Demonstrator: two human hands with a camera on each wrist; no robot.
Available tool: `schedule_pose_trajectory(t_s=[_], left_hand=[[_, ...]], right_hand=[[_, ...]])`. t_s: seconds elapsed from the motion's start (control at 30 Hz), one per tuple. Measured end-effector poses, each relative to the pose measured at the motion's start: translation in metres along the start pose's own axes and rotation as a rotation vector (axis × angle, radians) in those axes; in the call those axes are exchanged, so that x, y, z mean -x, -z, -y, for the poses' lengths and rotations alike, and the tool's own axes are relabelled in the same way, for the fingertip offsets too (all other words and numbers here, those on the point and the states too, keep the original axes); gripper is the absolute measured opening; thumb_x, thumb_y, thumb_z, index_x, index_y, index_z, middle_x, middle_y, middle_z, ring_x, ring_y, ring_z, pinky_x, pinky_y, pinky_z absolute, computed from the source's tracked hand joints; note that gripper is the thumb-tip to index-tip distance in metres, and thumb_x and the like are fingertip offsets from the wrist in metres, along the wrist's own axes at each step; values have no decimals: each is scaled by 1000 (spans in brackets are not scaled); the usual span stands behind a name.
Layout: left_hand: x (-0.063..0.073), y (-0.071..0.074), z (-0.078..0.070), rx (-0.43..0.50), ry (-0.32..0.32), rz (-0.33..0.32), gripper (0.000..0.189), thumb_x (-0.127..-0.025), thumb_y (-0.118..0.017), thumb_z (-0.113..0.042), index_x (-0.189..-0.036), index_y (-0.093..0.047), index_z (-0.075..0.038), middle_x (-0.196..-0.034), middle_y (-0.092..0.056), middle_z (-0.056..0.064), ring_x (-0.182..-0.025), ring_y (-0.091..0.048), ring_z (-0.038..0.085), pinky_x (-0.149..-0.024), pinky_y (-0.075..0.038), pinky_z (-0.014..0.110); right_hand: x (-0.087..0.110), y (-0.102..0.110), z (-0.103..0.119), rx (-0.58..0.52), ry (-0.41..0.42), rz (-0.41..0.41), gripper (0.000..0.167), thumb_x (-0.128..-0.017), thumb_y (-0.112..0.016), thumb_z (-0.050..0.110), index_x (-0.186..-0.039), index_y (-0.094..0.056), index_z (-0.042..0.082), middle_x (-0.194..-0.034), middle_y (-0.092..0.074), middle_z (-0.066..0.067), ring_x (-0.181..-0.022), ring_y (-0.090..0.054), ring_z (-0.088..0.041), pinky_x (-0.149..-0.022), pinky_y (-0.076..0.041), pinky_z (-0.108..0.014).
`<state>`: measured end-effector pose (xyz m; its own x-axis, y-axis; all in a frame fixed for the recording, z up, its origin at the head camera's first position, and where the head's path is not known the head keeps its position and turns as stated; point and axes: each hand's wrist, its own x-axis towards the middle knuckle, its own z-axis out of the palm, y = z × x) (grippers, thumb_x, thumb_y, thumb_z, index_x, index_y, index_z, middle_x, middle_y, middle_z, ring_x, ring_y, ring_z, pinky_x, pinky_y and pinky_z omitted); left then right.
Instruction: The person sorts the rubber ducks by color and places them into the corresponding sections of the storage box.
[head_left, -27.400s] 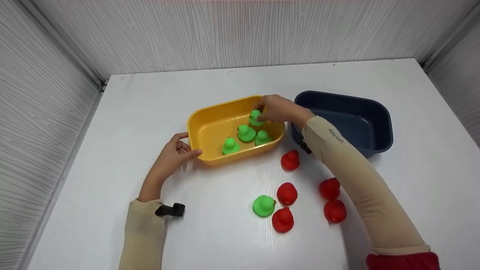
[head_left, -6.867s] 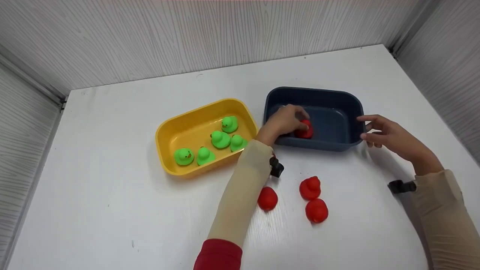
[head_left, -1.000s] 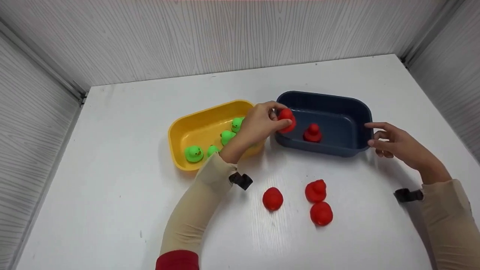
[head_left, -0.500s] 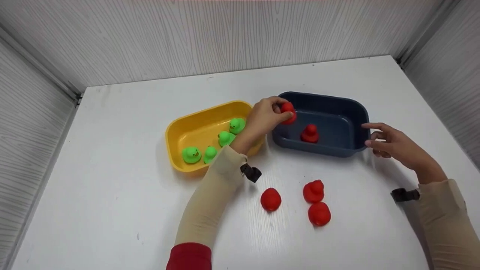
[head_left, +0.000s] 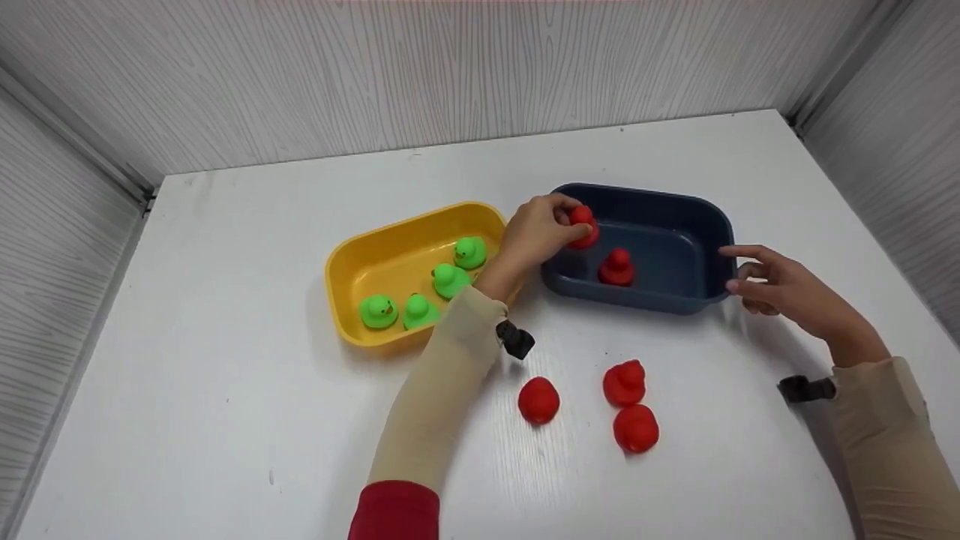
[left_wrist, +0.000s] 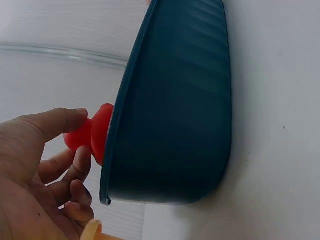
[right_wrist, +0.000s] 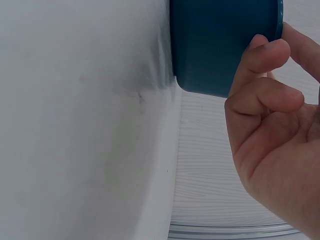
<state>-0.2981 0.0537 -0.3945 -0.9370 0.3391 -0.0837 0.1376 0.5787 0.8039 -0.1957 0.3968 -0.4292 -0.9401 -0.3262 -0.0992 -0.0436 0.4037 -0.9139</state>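
My left hand [head_left: 538,229] pinches a red rubber duck [head_left: 583,228] over the left end of the navy blue tub [head_left: 630,294]. In the left wrist view, thumb and fingertips grip the head of that duck [left_wrist: 80,135] at the tub's rim [left_wrist: 116,115]. Another red duck [head_left: 616,268] sits on the tub floor. At the right end, my right hand [head_left: 776,285] holds the rim, index finger inside and thumb outside. The right wrist view shows its curled fingers [right_wrist: 260,80] against the tub wall [right_wrist: 215,45].
Left of the navy tub stands a yellow tub [head_left: 375,337] with several green ducks [head_left: 379,310], partly covered by the left forearm. Nearer on the white table lie a single red duck [head_left: 538,400] and two red ducks side by side, one [head_left: 624,383] behind the other [head_left: 636,429].
Over the last second, my left hand has carried the red duck slightly right, farther over the navy tub. The earlier red duck has been released there. My right hand keeps its hold.
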Motion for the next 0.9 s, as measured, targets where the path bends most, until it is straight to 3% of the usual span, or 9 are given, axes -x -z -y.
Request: schedule_pose_trajectory(t_s=[0.23, 0.73, 0.9], left_hand=[[-4, -6, 3, -46, -5, 10, 37, -87, -70, -33, -120, -64, -17, -92, -61, -1, -81, -54, 13, -68, -43, 21], [-9, -16, 4, -330, -22, -19, 43, -86, -70, -43, -124, -65, -23, -100, -66, -4, -91, -55, 13, -78, -45, 27], [-10, -17, 5, -349, -65, -3, 43, -85, -70, -44, -123, -66, -23, -98, -66, -3, -94, -52, 14, -77, -44, 27]], right_hand=[[-2, -2, 0, -21, 0, 4, 45, -98, -53, 9, -141, -38, 6, -80, -47, 9, -54, -28, -12, -51, -24, -33], [-1, -1, -1, -10, 0, -6, 45, -99, -53, 10, -141, -39, 6, -80, -48, 9, -52, -29, -11, -49, -26, -33], [-1, -1, -1, -9, 0, -11, 45, -98, -53, 9, -141, -40, 6, -80, -48, 9, -54, -30, -11, -51, -26, -33]])
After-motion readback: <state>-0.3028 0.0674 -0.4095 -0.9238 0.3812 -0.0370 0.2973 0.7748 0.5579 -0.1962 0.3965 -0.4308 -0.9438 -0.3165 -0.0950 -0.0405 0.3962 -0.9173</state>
